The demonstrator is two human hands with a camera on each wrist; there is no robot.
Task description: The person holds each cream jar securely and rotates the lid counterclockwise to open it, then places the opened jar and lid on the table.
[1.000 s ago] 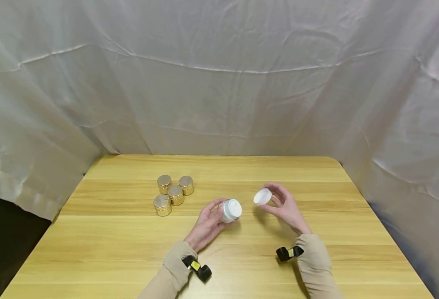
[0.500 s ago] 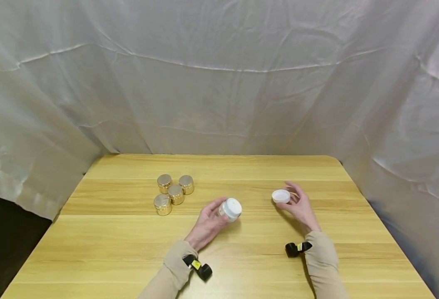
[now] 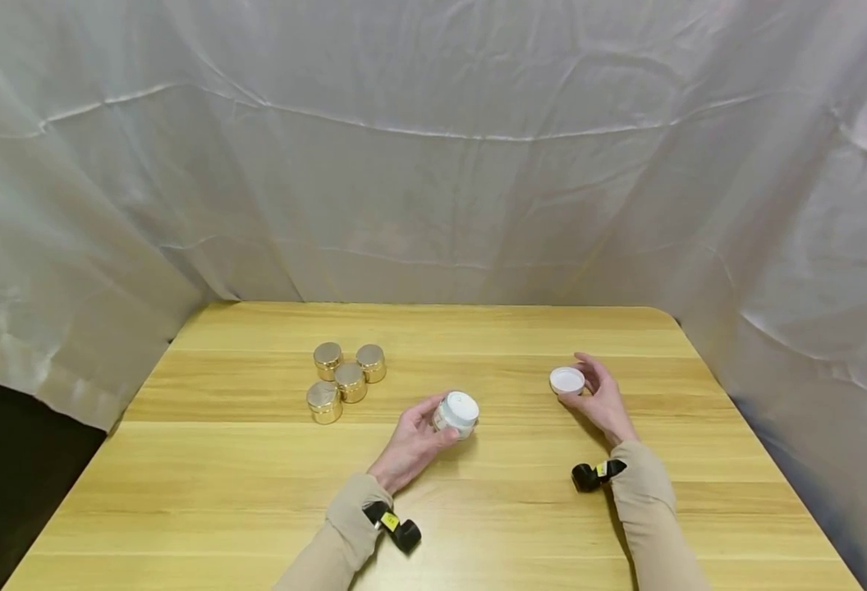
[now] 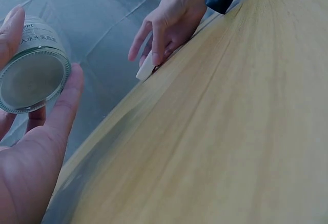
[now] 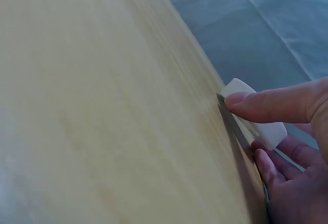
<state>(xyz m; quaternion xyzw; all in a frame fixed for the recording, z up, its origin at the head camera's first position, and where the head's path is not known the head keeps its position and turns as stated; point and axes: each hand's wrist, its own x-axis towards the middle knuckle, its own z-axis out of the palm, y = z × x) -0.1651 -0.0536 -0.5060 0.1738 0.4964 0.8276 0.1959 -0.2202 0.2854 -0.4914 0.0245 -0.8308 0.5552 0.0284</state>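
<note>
My left hand (image 3: pixel 409 447) grips a small cosmetic jar (image 3: pixel 457 417) above the middle of the table, its white top tilted up and to the right. In the left wrist view the jar's round base (image 4: pixel 35 80) faces the camera, with printed text on its side. Farther right, my right hand (image 3: pixel 607 404) pinches a white jar lid (image 3: pixel 567 380) low over the tabletop, hollow side up. The right wrist view shows the thumb on the lid's near edge (image 5: pixel 269 131) and the fingers at its lower side.
Several gold-lidded jars (image 3: pixel 350 382) stand in a close cluster on the left part of the wooden table (image 3: pixel 204 484). A grey cloth (image 3: pixel 433 197) hangs behind the table's far edge and along its sides.
My right hand has moved right and lowered toward the table with the lid, whose hollow side has turned upward. The left hand stays nearly in place, still holding the jar.
</note>
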